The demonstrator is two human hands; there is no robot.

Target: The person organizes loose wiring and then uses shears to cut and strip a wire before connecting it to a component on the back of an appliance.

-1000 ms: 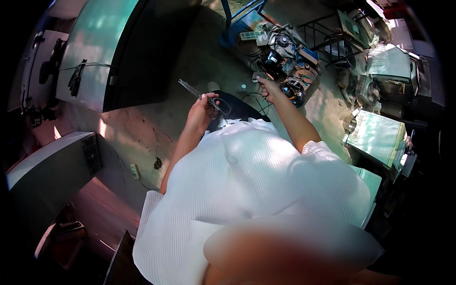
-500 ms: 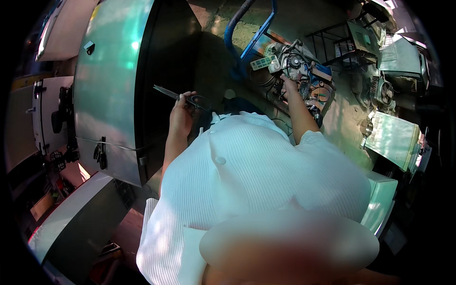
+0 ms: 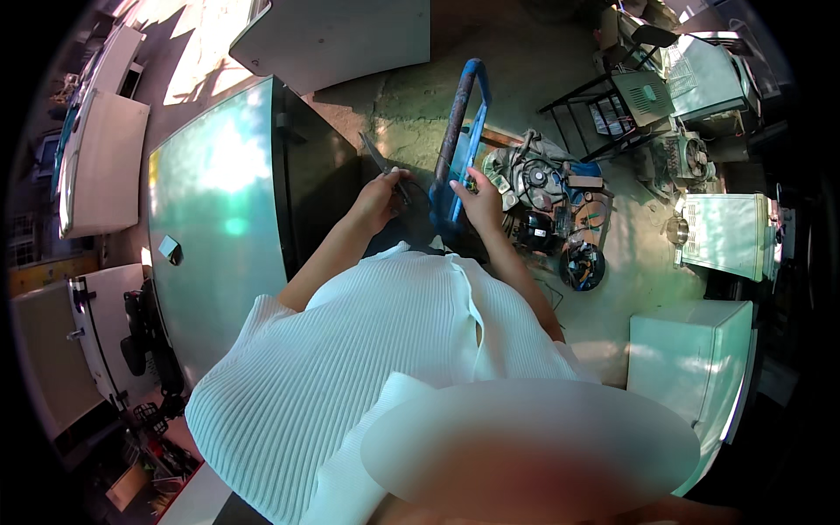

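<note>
My left hand is closed on a pair of scissors, with the blades pointing up and away to the left. Its fingers wrap the handle end near a dark steel cabinet. In front of me my right hand is bent beside the blue tube handle of what looks like a trolley. Thumb and fingers close around something small, with a bit of yellow-green at the fingertips that I cannot make out. Just right of this hand lies a pile of cables and machine parts, its near-left part covered by the hand.
A large metal cabinet lies close on the left. Beyond it stands a pale box-shaped appliance. A dark metal stand is at far right, with white appliances and a pale green one nearer. A dark round bin holds small parts.
My right hand has left the pile and come left to the blue handle. My left hand has moved right and slightly farther out with the scissors. The view has turned.
</note>
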